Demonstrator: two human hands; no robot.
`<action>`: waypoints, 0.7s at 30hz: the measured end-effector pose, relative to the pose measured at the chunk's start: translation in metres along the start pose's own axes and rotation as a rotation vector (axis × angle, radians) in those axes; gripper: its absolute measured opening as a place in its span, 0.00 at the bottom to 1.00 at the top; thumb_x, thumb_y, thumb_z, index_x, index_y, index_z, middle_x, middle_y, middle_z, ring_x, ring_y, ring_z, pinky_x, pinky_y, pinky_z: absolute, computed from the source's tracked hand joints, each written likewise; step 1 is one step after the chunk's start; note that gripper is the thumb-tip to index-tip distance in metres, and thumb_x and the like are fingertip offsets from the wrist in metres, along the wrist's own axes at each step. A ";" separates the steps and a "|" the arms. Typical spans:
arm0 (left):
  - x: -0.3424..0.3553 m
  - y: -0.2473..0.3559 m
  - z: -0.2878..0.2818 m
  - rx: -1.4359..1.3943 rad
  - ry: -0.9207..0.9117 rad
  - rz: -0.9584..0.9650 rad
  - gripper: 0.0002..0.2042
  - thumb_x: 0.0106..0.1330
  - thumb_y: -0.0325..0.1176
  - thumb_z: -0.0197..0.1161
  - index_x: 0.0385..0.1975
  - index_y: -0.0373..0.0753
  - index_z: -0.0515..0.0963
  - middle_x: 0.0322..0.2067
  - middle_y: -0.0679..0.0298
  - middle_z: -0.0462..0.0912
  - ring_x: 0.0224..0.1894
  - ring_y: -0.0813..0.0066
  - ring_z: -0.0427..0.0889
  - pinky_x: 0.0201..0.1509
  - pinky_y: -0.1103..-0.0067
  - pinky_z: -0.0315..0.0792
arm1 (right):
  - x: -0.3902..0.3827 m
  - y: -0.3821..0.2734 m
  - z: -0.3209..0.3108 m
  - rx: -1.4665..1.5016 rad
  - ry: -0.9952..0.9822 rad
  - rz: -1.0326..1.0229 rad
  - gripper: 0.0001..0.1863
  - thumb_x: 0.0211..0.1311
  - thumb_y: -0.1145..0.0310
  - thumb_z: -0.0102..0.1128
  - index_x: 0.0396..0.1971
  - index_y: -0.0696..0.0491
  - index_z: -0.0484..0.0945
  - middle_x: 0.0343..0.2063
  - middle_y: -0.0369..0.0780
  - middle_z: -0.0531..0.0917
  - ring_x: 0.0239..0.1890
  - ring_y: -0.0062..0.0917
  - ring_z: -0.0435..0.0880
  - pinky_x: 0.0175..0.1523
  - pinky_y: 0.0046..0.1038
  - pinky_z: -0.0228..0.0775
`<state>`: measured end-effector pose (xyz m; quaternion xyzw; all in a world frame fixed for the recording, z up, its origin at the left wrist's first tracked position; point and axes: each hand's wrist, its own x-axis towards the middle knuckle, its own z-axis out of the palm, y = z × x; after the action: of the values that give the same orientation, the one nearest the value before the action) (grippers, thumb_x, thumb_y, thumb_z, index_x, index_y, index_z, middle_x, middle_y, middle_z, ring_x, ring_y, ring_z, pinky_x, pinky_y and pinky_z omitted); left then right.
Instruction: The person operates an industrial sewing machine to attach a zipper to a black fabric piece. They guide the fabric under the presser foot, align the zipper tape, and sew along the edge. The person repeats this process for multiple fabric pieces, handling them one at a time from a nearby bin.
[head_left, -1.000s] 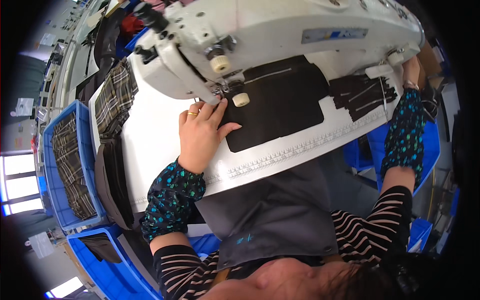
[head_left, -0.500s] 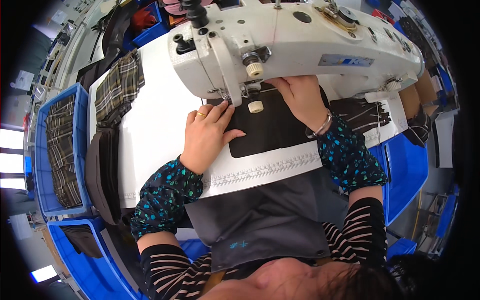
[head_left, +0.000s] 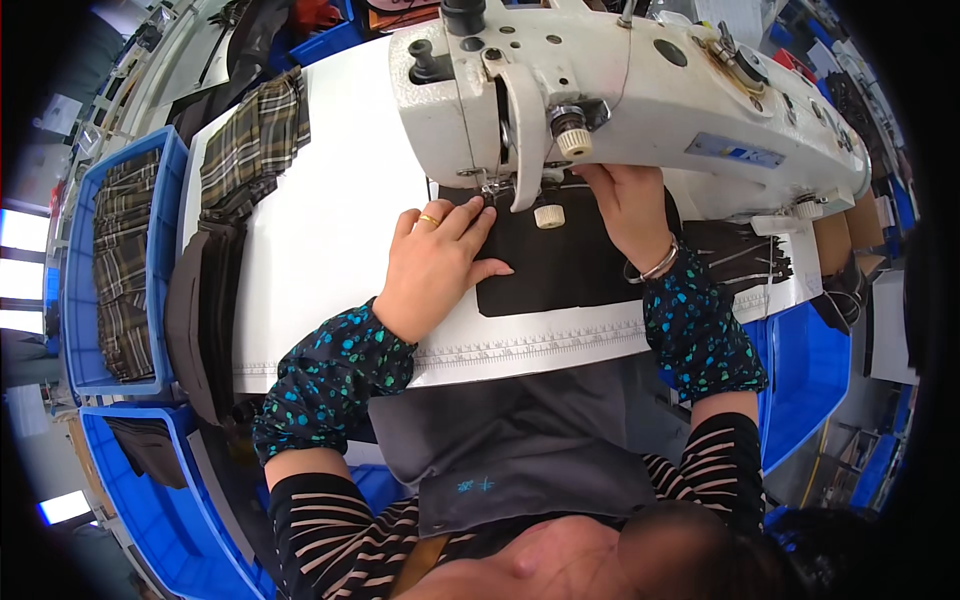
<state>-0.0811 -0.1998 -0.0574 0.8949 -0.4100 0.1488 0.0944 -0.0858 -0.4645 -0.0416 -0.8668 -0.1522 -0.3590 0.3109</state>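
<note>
A dark fabric panel (head_left: 550,268) lies flat under the head of a white sewing machine (head_left: 630,95). My left hand (head_left: 428,268) rests palm down along the panel's left edge, its fingers stretched toward the presser foot (head_left: 494,190) and its thumb out on the cloth. A ring is on one finger. At the panel's far right, my right hand (head_left: 638,222) reaches under the machine arm, thumb and fingers closed on the cloth near its far edge. The machine arm partly hides those fingertips.
On the white table (head_left: 330,200), plaid fabric pieces (head_left: 255,135) and a dark folded stack (head_left: 205,310) lie left. A blue bin (head_left: 170,270) beside them holds more plaid pieces. Zipper-like dark strips (head_left: 735,255) lie right, above another blue bin (head_left: 805,375). A printed ruler (head_left: 540,347) runs along the front edge.
The view has shifted, so the machine sits further right in the picture. Both hands keep about the same hold on the dark panel, which remains under the machine head.
</note>
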 end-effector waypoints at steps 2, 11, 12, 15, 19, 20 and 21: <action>0.000 0.000 -0.001 0.013 0.019 0.001 0.32 0.58 0.57 0.68 0.58 0.43 0.83 0.56 0.70 0.84 0.54 0.69 0.78 0.58 0.69 0.69 | 0.003 -0.001 -0.008 -0.001 -0.080 -0.008 0.07 0.61 0.64 0.72 0.34 0.51 0.89 0.28 0.39 0.87 0.27 0.36 0.85 0.36 0.35 0.75; 0.004 0.002 -0.001 -0.023 0.045 0.001 0.31 0.57 0.55 0.71 0.57 0.44 0.83 0.49 0.70 0.83 0.52 0.68 0.78 0.56 0.70 0.69 | 0.001 -0.017 -0.025 -0.126 -0.141 -0.187 0.11 0.60 0.60 0.73 0.26 0.51 0.84 0.21 0.36 0.82 0.25 0.34 0.81 0.37 0.36 0.69; 0.002 0.001 -0.001 -0.019 0.034 -0.005 0.31 0.57 0.55 0.71 0.57 0.44 0.83 0.48 0.70 0.83 0.52 0.68 0.78 0.56 0.70 0.69 | 0.001 -0.023 -0.031 -0.148 -0.137 -0.223 0.11 0.60 0.60 0.74 0.26 0.51 0.83 0.20 0.35 0.81 0.25 0.33 0.81 0.38 0.36 0.68; -0.002 -0.002 0.000 -0.034 0.047 -0.011 0.30 0.57 0.55 0.70 0.57 0.43 0.84 0.45 0.69 0.83 0.52 0.67 0.78 0.56 0.69 0.69 | -0.007 -0.038 -0.072 -0.254 -0.072 -0.286 0.09 0.57 0.65 0.76 0.26 0.50 0.83 0.20 0.34 0.78 0.24 0.32 0.77 0.43 0.37 0.65; -0.003 -0.003 0.000 -0.009 0.073 -0.003 0.29 0.58 0.55 0.70 0.56 0.42 0.84 0.48 0.69 0.84 0.52 0.68 0.78 0.55 0.70 0.70 | -0.039 0.013 -0.150 -0.461 0.211 -0.146 0.01 0.65 0.74 0.69 0.32 0.55 0.86 0.27 0.40 0.83 0.30 0.32 0.80 0.45 0.36 0.73; 0.000 -0.003 0.003 -0.034 0.098 0.019 0.29 0.59 0.55 0.70 0.55 0.42 0.84 0.49 0.69 0.84 0.52 0.68 0.78 0.54 0.70 0.70 | -0.047 0.031 -0.180 -0.508 0.348 0.013 0.02 0.67 0.75 0.67 0.33 0.56 0.87 0.28 0.40 0.85 0.35 0.30 0.82 0.47 0.31 0.74; -0.001 -0.003 0.002 -0.022 0.108 0.027 0.29 0.59 0.55 0.70 0.55 0.42 0.84 0.51 0.69 0.85 0.52 0.68 0.78 0.54 0.70 0.70 | -0.056 0.067 -0.215 -0.508 0.388 0.125 0.04 0.70 0.74 0.66 0.40 0.58 0.86 0.36 0.40 0.87 0.41 0.29 0.84 0.50 0.29 0.76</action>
<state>-0.0788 -0.1976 -0.0596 0.8788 -0.4181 0.1937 0.1240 -0.2058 -0.6577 0.0072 -0.8397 0.0578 -0.5243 0.1293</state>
